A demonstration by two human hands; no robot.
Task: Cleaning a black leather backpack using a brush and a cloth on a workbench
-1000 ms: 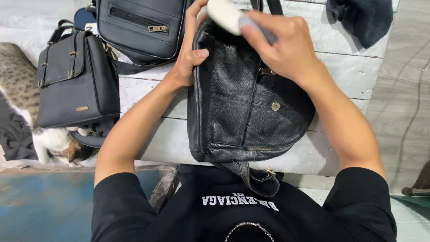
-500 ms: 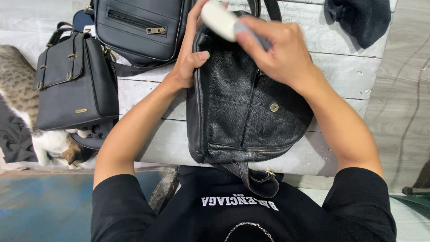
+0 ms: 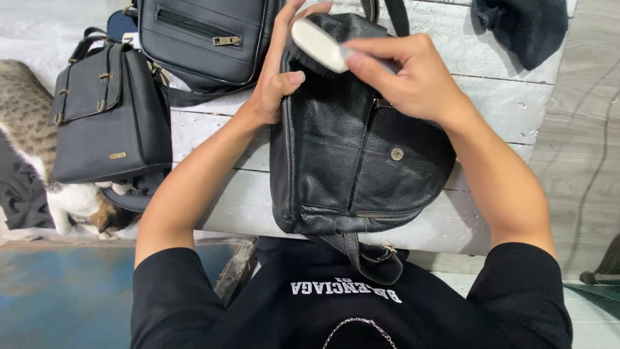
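A black grained-leather bag (image 3: 361,161) with a brass snap and a zip lies on the white wooden table (image 3: 504,110) in front of me. My left hand (image 3: 278,77) grips its upper left edge, thumb on the leather. My right hand (image 3: 407,77) holds a white-backed brush (image 3: 318,46) with dark bristles, pressed against the bag's top left corner. The bag's strap (image 3: 361,255) hangs over the table's near edge toward my chest.
A black zip bag (image 3: 206,39) lies at the top left, and a black satchel with brass buckles (image 3: 110,110) at the left edge. A tabby and white cat (image 3: 39,161) stands beside the satchel. A dark cloth (image 3: 523,29) lies at the top right.
My right hand has slid the brush leftward along the bag's top edge. My left hand has kept its grip on the bag.
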